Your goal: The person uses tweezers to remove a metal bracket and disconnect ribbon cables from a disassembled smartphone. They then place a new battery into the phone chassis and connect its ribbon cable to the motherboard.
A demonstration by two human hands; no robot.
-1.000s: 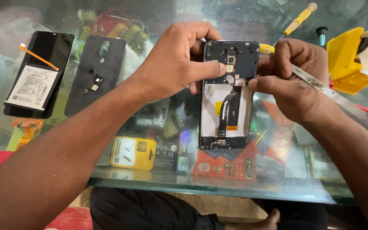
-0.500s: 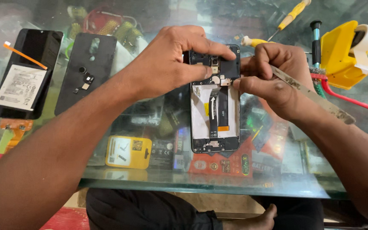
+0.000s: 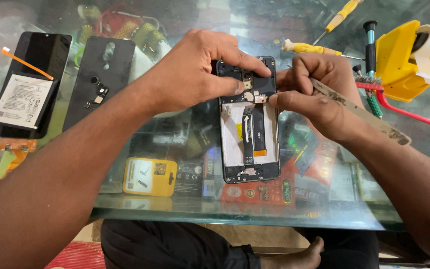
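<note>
On the glass bench (image 3: 125,209), an opened black phone frame with exposed flex cable (image 3: 249,124) is pinned at its top by the left hand (image 3: 195,74), fingers clamped. A worn flat metal tool (image 3: 359,112) is pinched in the right hand (image 3: 314,94). A yellow tape dispenser (image 3: 404,60) lies beyond.

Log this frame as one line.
left hand: steadies opened phone | right hand: tweezers at its board | battery: aside, left

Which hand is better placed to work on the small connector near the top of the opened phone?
Probably the right hand: it holds the flat metal tool with its fingertips at the phone, beside the connector area. The left hand grips the phone's top, steadying it on the glass table.
</note>
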